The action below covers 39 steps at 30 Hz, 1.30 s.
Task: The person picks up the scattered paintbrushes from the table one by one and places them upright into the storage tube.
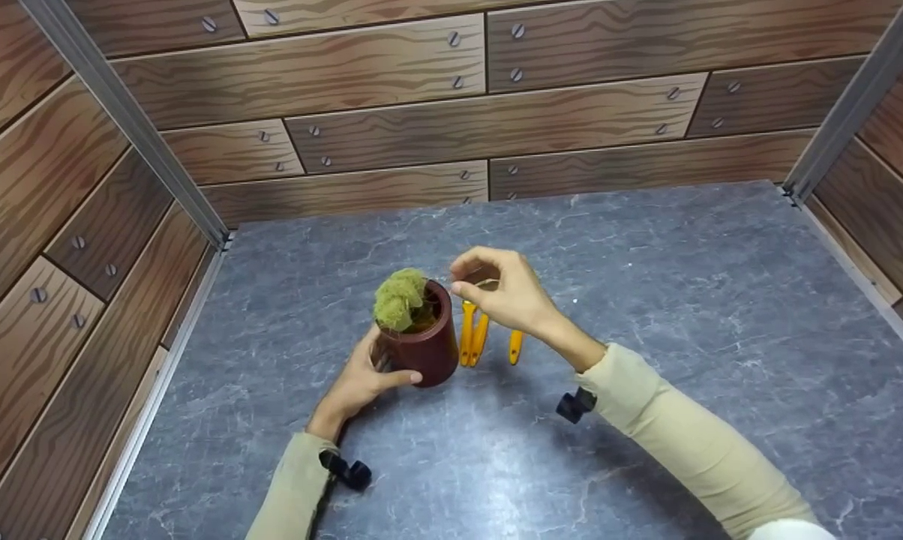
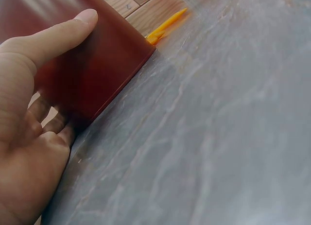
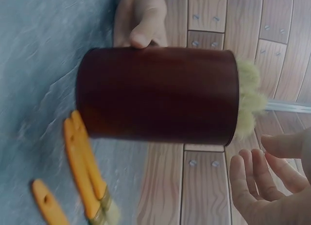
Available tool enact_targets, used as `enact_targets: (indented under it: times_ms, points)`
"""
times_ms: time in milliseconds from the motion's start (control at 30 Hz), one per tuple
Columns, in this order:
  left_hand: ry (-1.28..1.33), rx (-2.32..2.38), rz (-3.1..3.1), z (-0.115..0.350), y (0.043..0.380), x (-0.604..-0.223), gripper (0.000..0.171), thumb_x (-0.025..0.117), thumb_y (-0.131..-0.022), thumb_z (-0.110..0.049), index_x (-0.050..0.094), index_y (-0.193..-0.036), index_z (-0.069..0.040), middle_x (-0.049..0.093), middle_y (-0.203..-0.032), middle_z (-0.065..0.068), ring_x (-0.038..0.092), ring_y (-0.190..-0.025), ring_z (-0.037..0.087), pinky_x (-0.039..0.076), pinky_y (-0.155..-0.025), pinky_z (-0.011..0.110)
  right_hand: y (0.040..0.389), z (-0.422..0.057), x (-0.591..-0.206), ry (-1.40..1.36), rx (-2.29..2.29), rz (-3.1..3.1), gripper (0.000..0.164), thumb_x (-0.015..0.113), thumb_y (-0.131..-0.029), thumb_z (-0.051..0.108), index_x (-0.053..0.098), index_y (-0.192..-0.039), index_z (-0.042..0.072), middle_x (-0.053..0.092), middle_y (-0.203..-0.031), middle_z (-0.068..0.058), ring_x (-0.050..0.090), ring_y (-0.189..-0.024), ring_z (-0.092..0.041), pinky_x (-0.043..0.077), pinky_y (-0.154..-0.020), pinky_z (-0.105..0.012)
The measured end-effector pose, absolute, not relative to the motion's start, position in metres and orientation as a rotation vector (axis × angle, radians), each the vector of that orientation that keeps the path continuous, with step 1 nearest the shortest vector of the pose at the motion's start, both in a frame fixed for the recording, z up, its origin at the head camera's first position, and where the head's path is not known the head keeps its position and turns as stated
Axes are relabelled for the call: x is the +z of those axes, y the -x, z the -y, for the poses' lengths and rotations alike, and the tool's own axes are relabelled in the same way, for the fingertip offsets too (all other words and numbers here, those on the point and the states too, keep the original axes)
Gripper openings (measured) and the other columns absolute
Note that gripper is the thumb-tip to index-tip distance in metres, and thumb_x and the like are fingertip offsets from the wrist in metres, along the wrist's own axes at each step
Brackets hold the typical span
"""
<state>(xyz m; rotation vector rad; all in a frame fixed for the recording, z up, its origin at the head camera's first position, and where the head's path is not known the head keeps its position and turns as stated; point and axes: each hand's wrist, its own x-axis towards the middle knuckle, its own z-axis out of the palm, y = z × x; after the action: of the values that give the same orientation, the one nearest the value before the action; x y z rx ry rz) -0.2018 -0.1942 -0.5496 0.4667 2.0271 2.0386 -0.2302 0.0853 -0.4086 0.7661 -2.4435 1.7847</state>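
Observation:
A dark red cylindrical pot [image 1: 425, 352] stands on the grey surface with fuzzy yellow-green, moss-like clumps [image 1: 400, 300] at its top. My left hand [image 1: 359, 379] holds the pot from the left side, its thumb [image 2: 68, 34] lying along the wall and its other fingers partly hidden behind. To the right of the rim hovers my right hand [image 1: 508, 289], fingers loosely bent, with nothing visible between them in the right wrist view. Under and beside that hand lie paintbrushes [image 3: 82, 162] with orange handles, two close together and another orange handle [image 1: 515, 347] slightly apart.
The grey marbled tabletop [image 1: 684, 300] spreads around the pot. Wood-patterned panels [image 1: 391, 82] wall it in at the back and both sides, with metal posts [image 1: 151, 142] at the corners. A small black camera [image 1: 575, 405] sits on each wrist.

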Motion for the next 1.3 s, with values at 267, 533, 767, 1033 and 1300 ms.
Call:
enact_targets:
  times_ms: [267,533,767,1033,1300]
  points:
    - [-0.427,2.040,-2.052,0.193,0.201,-0.549,0.103,0.094,-0.082,-0.008,0.036,-0.166,-0.023,0.052,-0.161,0.006,0.044,-0.154,0.024,0.032,-0.131,0.042,0.239,-0.107,-0.432,-0.679,1.701,2.493,0.014,0.077,-0.095,0.001,0.076,-0.109,-0.002,0.078,-0.104,-0.017,0.075,-0.092,-0.029,0.065,-0.086,-0.036]
    - [-0.426,2.047,-2.051,0.194,0.199,-0.546,0.104,0.093,-0.083,-0.007,0.034,-0.167,-0.024,0.052,-0.161,0.006,0.046,-0.153,0.024,0.034,-0.130,0.041,0.250,-0.123,-0.463,-0.569,1.536,2.593,0.014,0.078,-0.092,0.002,0.076,-0.104,-0.003,0.078,-0.099,-0.016,0.075,-0.089,-0.029,0.065,-0.084,-0.040]
    - [-0.437,2.043,-2.046,0.194,0.200,-0.547,0.105,0.093,-0.083,-0.008,0.033,-0.167,-0.024,0.051,-0.162,0.005,0.044,-0.154,0.024,0.033,-0.130,0.042,0.254,-0.133,-0.486,-0.434,1.356,2.772,0.022,0.086,-0.088,0.010,0.075,-0.101,-0.003,0.077,-0.095,-0.016,0.074,-0.084,-0.027,0.066,-0.081,-0.042]
    - [-0.424,2.031,-2.050,0.193,0.199,-0.546,0.105,0.094,-0.082,-0.009,0.033,-0.167,-0.022,0.049,-0.164,0.006,0.041,-0.157,0.025,0.030,-0.132,0.043,0.257,-0.143,-0.497,-0.271,1.197,2.936,0.026,0.094,-0.079,0.013,0.072,-0.090,0.003,0.070,-0.080,-0.004,0.062,-0.073,-0.017,0.056,-0.072,-0.033]
    - [-0.431,2.041,-2.045,0.193,0.200,-0.547,0.105,0.094,-0.083,-0.008,0.034,-0.167,-0.021,0.049,-0.164,0.006,0.041,-0.156,0.025,0.031,-0.132,0.042,0.259,-0.146,-0.496,-0.148,1.199,3.001,0.035,0.097,-0.077,0.017,0.069,-0.092,0.003,0.070,-0.077,-0.004,0.060,-0.067,-0.014,0.050,-0.062,-0.026]
